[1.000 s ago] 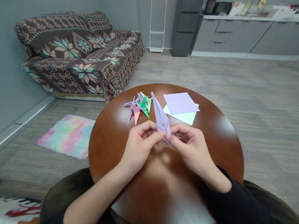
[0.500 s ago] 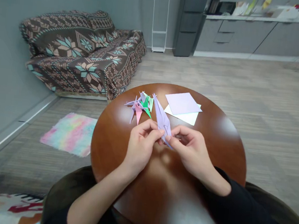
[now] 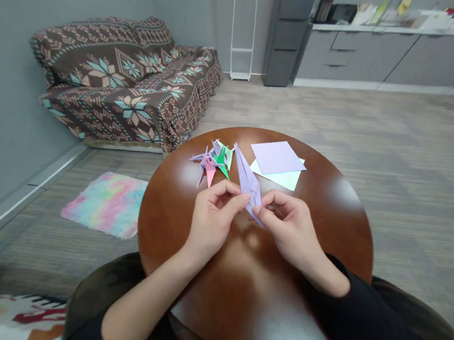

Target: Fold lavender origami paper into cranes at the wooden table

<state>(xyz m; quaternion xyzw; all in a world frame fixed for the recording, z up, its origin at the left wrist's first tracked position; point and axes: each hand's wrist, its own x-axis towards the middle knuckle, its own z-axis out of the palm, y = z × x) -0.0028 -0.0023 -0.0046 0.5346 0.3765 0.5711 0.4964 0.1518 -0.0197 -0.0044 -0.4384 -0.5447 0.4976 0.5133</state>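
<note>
Lilac folded paper [image 3: 246, 178] pinched over a round desk [image 3: 335, 219]

The left hand [image 3: 213, 212] is nearly closed, its thumb and index finger gripping the lower left side of the lilac folded paper. The right hand [image 3: 292, 225] is closed to a pinch as well, holding the same piece at its lower right side, near the bottom tip. The paper lies between the 2 hands, tilted, its long narrow point rising away from the person and to the left, its short tip pointing down between the thumbs.

Just left of the long point sits a cluster of folded paper figures [image 3: 209, 171] in lilac, pink and green. To the right, a lilac sheet [image 3: 278, 157] overlaps a pale green sheet [image 3: 286, 180], both near the far rim. Polished wood stretches from the right hand to the right rim, and between the forearms toward the near edge.

The fingertips behind the paper are hidden, as is part of the pale green sheet. The figures overlap too much to count. A black sleeve [image 3: 381, 327] on the right arm is cut off by the frame, and the finer creases are hard to make out.
</note>
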